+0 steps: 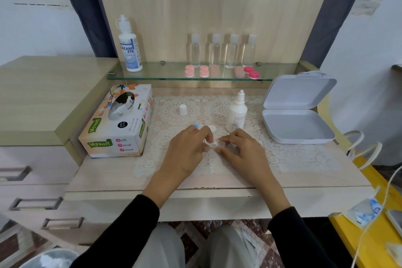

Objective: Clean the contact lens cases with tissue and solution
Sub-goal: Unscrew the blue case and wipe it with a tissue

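Note:
My left hand [187,150] and my right hand [241,150] meet over the lace mat [282,159] at the desk's middle, and both pinch a small piece of tissue [210,144] between their fingertips. A blue-and-white lens case [212,129] lies just behind my left fingers, partly hidden by them. An uncapped white solution bottle [237,113] stands right of it, and its cap [183,109] sits apart on the mat. A tissue box [121,124] lies to the left.
An open white box [298,115] lies at the right. The glass shelf [152,75] behind carries a large solution bottle [129,48], several clear small bottles [224,51] and several pink lens cases [219,71]. A bin [50,259] stands at the lower left.

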A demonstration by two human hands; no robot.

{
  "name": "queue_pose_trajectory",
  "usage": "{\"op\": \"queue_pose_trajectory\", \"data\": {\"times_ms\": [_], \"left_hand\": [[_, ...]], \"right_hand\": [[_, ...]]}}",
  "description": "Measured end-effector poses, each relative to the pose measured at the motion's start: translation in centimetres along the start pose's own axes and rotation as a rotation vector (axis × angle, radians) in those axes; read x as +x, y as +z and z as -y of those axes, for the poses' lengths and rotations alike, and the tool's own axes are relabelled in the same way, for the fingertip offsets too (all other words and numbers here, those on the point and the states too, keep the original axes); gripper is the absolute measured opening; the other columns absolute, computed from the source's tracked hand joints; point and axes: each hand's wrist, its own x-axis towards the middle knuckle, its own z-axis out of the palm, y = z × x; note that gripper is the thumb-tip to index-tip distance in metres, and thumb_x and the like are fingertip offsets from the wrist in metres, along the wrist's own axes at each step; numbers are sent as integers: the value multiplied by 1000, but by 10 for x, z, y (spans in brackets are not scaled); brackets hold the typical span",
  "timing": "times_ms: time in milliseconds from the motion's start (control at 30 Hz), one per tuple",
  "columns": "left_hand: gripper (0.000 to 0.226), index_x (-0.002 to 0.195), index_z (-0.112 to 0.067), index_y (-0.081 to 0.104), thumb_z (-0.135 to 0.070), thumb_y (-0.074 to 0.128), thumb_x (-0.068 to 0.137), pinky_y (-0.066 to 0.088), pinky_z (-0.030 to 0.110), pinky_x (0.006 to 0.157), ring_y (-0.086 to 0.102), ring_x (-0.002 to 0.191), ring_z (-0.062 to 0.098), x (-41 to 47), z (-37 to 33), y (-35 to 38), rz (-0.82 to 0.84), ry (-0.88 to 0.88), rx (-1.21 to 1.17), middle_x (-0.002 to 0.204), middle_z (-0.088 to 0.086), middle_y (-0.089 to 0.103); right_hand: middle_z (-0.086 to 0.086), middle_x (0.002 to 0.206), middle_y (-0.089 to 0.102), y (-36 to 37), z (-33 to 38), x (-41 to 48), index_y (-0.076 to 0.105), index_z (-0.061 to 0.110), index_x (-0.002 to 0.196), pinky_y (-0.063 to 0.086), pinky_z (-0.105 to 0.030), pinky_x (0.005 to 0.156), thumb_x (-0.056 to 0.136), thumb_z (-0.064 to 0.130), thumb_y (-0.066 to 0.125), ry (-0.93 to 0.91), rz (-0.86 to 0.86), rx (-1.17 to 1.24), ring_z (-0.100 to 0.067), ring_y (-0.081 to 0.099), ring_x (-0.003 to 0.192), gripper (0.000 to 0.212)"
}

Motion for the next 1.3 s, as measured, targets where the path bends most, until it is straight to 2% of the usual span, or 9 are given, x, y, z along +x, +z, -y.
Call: {"op": "queue_pose_trajectory", "data": {"times_ms": [100,167,300,500,633,900,1033,1167,1300], "left_hand": [[26,87,-23,56,1,64,80,36,10,64,54,75,-6,-3,4,7,-32,-74,-153,84,-11,53],[30,84,-26,53,0,67,79,36,12,66,55,78,-7,-3,8,10,-44,-116,-272,82,-10,56],[34,78,-29,51,-2,72,77,48,31,73,60,77,15,-3,11,10,-59,-209,-489,80,0,64],[31,74,-24,55,4,69,80,45,13,70,58,74,0,-3,16,9,-226,-278,-645,77,-12,62],[34,82,-26,60,7,62,84,45,10,76,60,85,-4,-4,15,7,-341,-289,-635,87,-19,64],[20,110,-20,66,-16,58,92,32,9,80,52,90,7,-4,10,15,-19,-20,-219,99,-8,65],[24,111,-21,65,-17,64,87,35,24,84,53,94,13,-5,8,15,-47,-54,-179,102,-4,66],[26,109,-21,67,-22,70,83,30,15,76,56,93,13,-6,4,12,-97,-151,-180,101,-5,68],[27,99,-20,72,-24,79,74,47,26,82,62,85,11,-6,2,7,-136,-259,-287,95,-4,71]], "right_hand": [[13,92,54,0,0,0,71,25,107,29,-14,57,84,41,69,1,2,2,-2,48,75,27],[12,91,54,-1,1,0,71,26,106,28,-15,57,85,41,69,5,0,5,-3,49,75,26],[13,91,55,-1,1,1,72,27,106,28,-16,56,84,43,69,10,-3,8,-2,49,75,27],[13,91,56,0,0,0,72,26,107,28,-16,57,84,41,69,5,-2,15,-1,48,73,27],[14,91,55,0,-1,-1,72,26,108,29,-15,56,85,41,68,-9,-4,20,4,46,70,28],[13,92,55,0,0,1,71,24,108,30,-17,57,84,43,69,-5,1,-6,-4,50,73,31],[13,93,55,0,0,0,71,26,108,31,-17,57,83,44,69,6,6,-9,-5,51,75,31],[13,94,55,0,0,0,71,28,108,32,-17,58,83,44,69,14,11,-2,-3,48,74,30],[12,94,55,0,0,0,71,28,109,31,-17,58,84,43,69,11,14,-4,-2,47,74,29]]}}
